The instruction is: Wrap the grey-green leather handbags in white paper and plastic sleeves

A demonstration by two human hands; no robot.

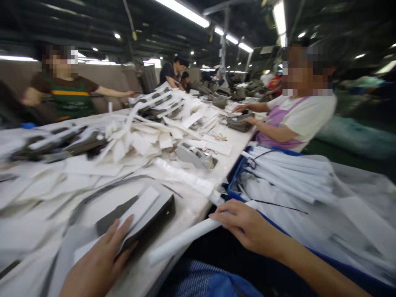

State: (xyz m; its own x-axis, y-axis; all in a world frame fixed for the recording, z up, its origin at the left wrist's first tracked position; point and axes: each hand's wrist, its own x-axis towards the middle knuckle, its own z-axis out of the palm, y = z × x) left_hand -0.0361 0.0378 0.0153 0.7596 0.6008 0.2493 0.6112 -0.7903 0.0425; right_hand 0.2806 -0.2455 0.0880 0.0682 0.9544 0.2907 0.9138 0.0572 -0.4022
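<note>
My left hand (99, 258) lies flat, fingers stretched out, on a stack of dark grey and white flat pieces (142, 212) at the near edge of the white worktable (192, 206). My right hand (244, 225) is closed over the end of a long white rolled strip (182, 241) that reaches from the table edge toward a blue bin (235, 177). That bin holds a bundle of the same white strips (291, 173).
Piles of white cut pieces (154, 136) and grey parts (62, 142) cover the table. A grey tape dispenser (196, 156) sits mid-table. A person in a white shirt works at the right, another in a dark apron at the far left, others farther back.
</note>
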